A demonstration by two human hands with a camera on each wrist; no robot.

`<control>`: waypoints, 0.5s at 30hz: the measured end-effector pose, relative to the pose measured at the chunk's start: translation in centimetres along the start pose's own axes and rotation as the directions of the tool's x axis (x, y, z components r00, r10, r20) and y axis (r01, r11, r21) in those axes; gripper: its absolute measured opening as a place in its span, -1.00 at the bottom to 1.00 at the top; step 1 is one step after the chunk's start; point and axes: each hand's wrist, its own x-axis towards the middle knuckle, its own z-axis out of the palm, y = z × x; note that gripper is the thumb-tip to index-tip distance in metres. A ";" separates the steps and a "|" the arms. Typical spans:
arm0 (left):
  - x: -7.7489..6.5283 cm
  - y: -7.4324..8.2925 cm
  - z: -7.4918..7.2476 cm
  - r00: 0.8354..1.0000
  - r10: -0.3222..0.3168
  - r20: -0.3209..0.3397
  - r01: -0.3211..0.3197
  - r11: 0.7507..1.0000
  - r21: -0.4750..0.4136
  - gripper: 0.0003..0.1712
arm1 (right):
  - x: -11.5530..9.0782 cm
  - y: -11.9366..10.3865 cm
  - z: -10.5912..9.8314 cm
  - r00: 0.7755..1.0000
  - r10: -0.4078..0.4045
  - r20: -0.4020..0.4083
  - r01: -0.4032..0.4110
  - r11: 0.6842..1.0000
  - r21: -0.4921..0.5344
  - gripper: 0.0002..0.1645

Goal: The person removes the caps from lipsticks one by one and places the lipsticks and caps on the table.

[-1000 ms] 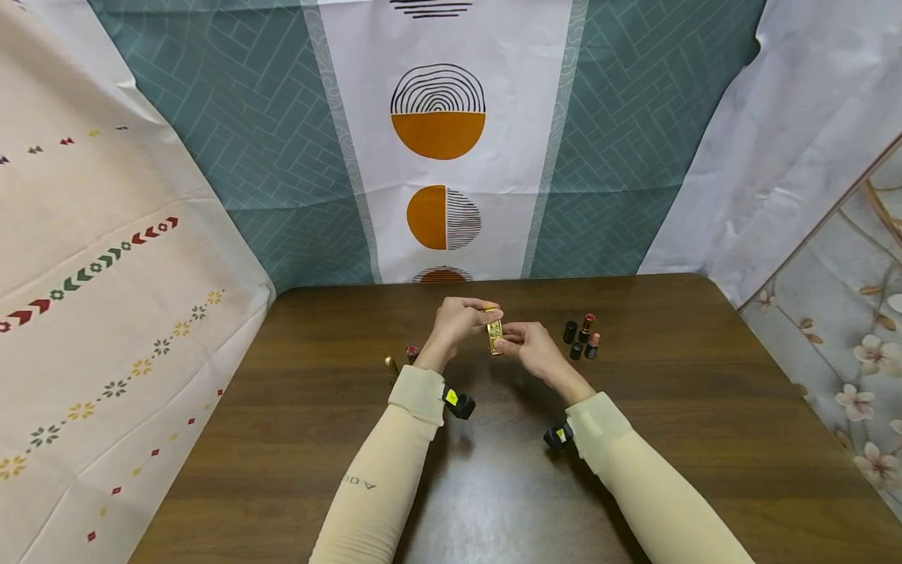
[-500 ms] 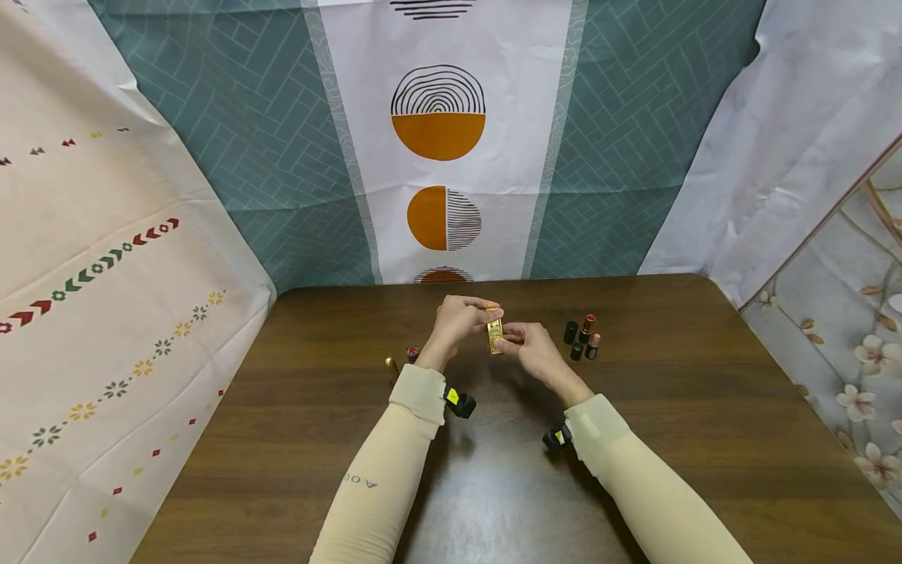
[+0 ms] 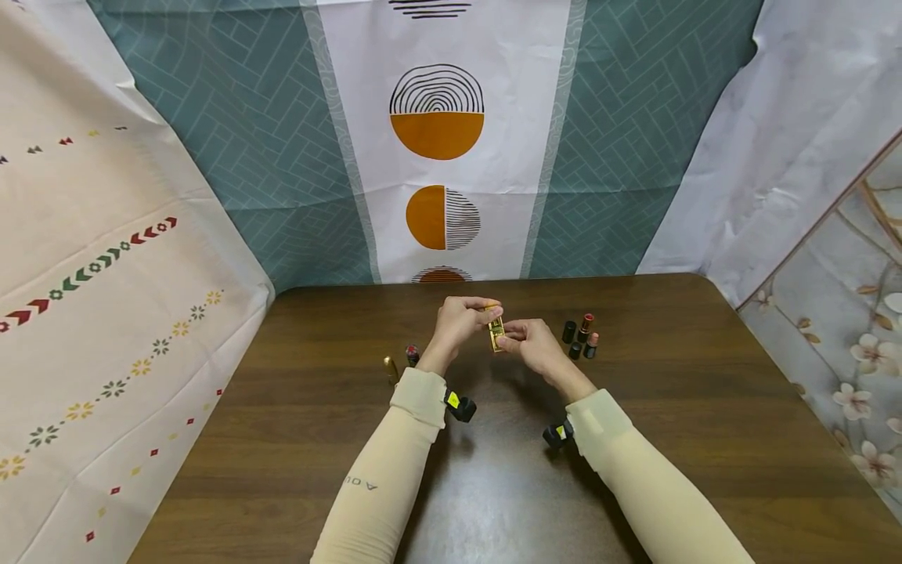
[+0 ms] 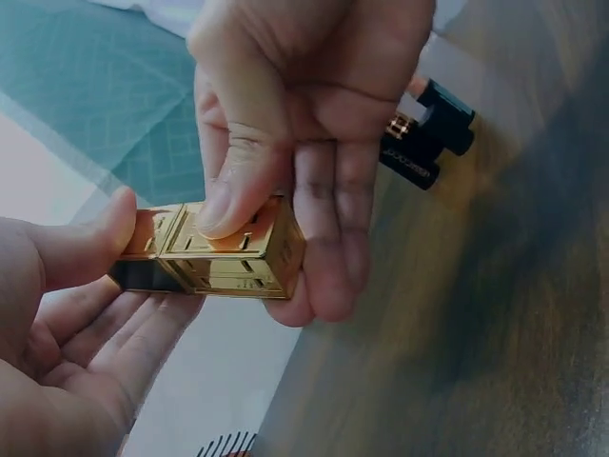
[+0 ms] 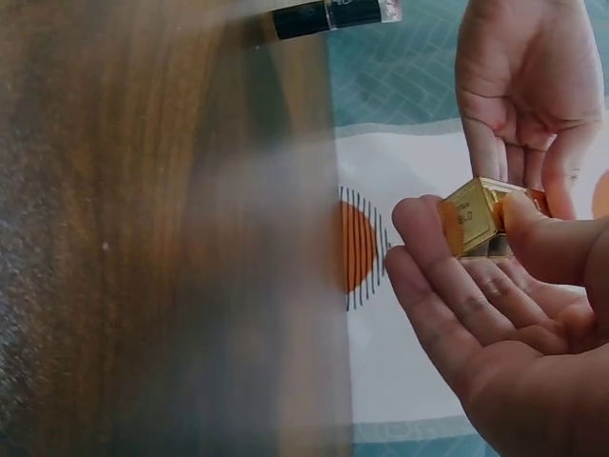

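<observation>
With that gold square tube [image 3: 496, 332] pinched between the left hand [image 3: 458, 323] at one end and the right hand [image 3: 533, 345] at the other, up off the desk [image 3: 676, 439], probably best to go easy, straight along the length, no tilting at the seam [image 4: 171, 230] tbh.

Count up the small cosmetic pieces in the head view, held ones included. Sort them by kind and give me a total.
Gold case, held: 1
Gold tube, not held: 1
Dark tube with reddish top: 1
Plain black cylinders: 2
Uncapped lipsticks, red and pink: 2
Total: 7
</observation>
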 end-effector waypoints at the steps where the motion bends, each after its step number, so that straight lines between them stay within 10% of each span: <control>1: 0.1 0.1 -0.2 1.000 0.008 -0.021 -0.009 1.000 -0.016 -0.76 | 0.0 0.3 0.1 1.000 0.012 0.015 -0.012 1.000 -0.004 -0.58; 8: 0.5 1.8 -1.3 0.995 0.087 -0.039 -0.090 0.992 -0.086 -0.66 | -0.3 2.4 -0.6 0.996 0.082 -0.028 -0.083 0.996 -0.028 -0.52; 15: 0.3 0.7 -0.6 0.995 0.094 -0.046 -0.091 0.995 0.050 -0.65 | 0.2 1.9 -1.1 0.999 0.043 -0.005 -0.043 0.999 -0.015 -0.44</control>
